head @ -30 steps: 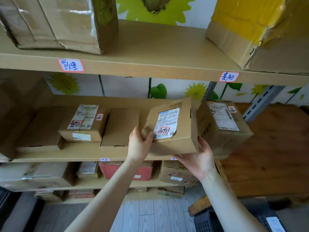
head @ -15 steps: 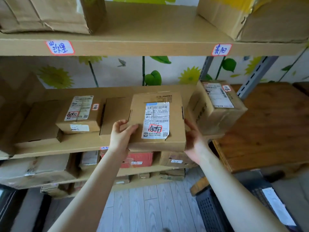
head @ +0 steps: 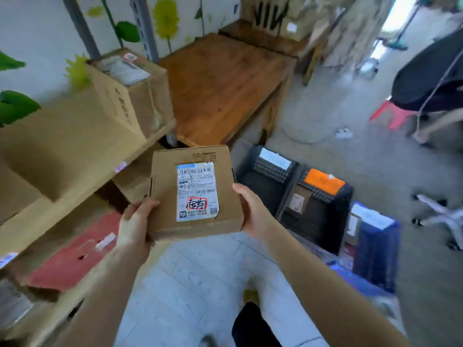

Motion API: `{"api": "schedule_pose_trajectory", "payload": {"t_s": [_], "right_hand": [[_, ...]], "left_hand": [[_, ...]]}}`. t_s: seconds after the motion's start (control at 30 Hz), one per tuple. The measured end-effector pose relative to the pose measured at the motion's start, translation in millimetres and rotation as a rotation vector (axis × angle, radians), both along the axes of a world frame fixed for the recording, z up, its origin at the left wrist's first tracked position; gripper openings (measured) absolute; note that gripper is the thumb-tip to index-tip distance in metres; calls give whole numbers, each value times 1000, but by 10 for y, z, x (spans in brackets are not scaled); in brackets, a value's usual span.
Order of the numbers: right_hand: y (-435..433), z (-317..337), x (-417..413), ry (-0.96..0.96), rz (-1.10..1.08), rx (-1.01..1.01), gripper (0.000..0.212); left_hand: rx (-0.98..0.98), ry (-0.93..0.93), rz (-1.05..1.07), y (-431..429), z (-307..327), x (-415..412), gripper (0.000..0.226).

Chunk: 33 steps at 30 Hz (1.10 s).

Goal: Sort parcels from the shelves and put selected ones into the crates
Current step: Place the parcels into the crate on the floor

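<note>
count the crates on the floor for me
3, in a row on the floor right of the held parcel: black crate nearest the shelves, black crate with orange tag, then blue crate. More may be out of frame.

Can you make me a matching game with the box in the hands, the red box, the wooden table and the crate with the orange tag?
Things:
1. held box
2. red box
3. wooden table
4. orange-tag crate

Places:
A. low shelf, left
B. floor, right
C. between both hands
D. beyond the shelves, bare top

Pairs: 1-C, 2-A, 3-D, 4-B
</note>
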State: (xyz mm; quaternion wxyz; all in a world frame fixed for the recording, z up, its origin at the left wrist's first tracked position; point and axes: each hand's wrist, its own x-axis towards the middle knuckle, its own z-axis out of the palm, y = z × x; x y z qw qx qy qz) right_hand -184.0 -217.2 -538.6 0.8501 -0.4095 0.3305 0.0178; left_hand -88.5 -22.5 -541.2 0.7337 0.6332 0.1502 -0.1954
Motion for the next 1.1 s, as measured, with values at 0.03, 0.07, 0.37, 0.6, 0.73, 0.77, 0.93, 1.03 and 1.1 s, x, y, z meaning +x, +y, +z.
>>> {"api": "schedule_pose_trajectory", "payload": {"t_s": [0.03,0.07,0.37,0.6,0.73,0.77,0.93,1.03,1.1], "right_hand": [[-163,-8,-176,26,-69,8,50],[-329,-15,-350,52,-131,10,50],[-2126,-666,-1819,203,-552,40,40],[-3623,-1653,-2160,505,-453,56,53],[-4114,-2271,-2115,603,-439,176,32],[-4197,-2453,-2093,628,-464,206,26],[-4550,-3492,-1972,710,-601,358,38],[-4745,-4200,-1872,708,-776,391,50],[-4892,-4695,-1780,687,-961,402,42]], "left_hand": [[6,-13,-78,-224,-38,-74,6],[21,-17,-165,-450,-82,-147,6],[130,228,-794,-2856,-830,-1016,41],[258,417,-721,-4406,-1734,-1386,51],[321,450,-658,-5017,-2373,-1361,57],[340,459,-649,-5129,-2552,-1354,56],[410,508,-678,-5608,-3672,-1256,46],[415,578,-737,-5902,-4456,-1190,42],[372,604,-761,-6144,-5000,-1138,45]]}}
